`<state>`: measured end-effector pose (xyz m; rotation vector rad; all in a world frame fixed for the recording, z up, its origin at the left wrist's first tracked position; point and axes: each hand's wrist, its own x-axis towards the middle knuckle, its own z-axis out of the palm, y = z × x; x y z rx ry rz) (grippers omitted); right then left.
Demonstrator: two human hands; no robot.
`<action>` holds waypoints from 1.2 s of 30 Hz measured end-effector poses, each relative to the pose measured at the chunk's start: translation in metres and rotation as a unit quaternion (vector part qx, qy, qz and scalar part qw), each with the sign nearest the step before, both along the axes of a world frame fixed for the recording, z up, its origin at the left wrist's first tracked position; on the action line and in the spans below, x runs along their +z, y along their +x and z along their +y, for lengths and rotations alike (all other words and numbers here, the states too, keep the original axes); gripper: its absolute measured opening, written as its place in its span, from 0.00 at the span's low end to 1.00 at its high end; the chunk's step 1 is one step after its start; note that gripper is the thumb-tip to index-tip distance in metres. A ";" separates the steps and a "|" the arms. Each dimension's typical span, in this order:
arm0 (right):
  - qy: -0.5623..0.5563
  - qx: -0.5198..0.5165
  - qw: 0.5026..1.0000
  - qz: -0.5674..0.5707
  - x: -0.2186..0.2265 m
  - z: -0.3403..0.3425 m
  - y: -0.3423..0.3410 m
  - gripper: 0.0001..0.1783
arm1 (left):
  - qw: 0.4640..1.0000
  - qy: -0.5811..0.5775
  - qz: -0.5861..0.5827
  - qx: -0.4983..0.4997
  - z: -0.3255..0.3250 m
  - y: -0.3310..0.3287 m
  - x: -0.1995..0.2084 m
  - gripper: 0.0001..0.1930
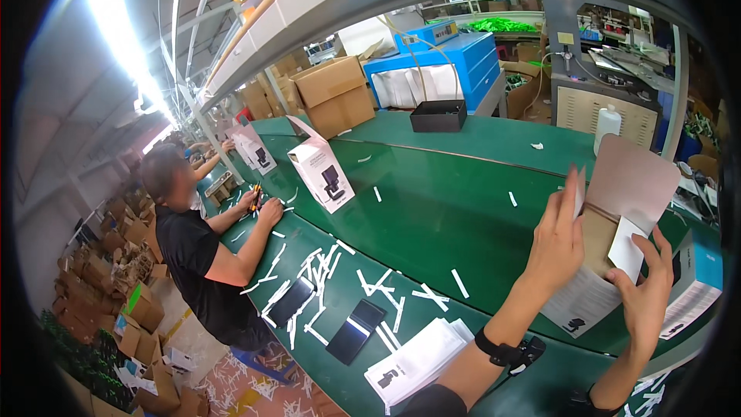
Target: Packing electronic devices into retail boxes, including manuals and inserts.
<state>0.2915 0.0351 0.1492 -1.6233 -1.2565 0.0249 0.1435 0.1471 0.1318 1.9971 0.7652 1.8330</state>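
A white carton (pixel 573 301) printed with a small black device stands at the right side of the bench, its lid (pixel 634 179) raised. Inside, a brown cardboard surface (pixel 597 241) shows. My left hand (pixel 557 241) is at the carton's left edge, fingers stretched upward along a side flap. At the opposite edge, my right hand (pixel 647 282) has its thumb and fingers around a white paper piece (pixel 626 249); whether this is a loose sheet or a carton flap I cannot tell. A black strap with a small device (pixel 511 351) circles my left wrist.
Two similar cartons (pixel 323 174) stand farther left on the green belt (pixel 432 209). White strips, two dark phone-like slabs (pixel 356 330) and printed white booklets (pixel 417 359) lie nearer. A co-worker (pixel 204 239) sits left. A blue-and-white box (pixel 695 282) and white bottle (pixel 607 125) stand right.
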 end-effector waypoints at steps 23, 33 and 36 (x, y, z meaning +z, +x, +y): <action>0.164 -0.058 0.984 0.028 -0.038 0.013 0.047 0.13 | 0.992 0.043 0.083 -0.081 -0.041 0.013 -0.011 0.30; 0.084 0.046 0.973 -0.208 0.008 -0.041 0.047 0.16 | 0.980 0.055 0.165 -0.099 -0.043 0.031 -0.021 0.13; 0.022 0.000 0.983 -0.181 0.001 -0.032 0.041 0.15 | 0.987 -0.108 0.051 -0.107 -0.041 0.025 -0.018 0.13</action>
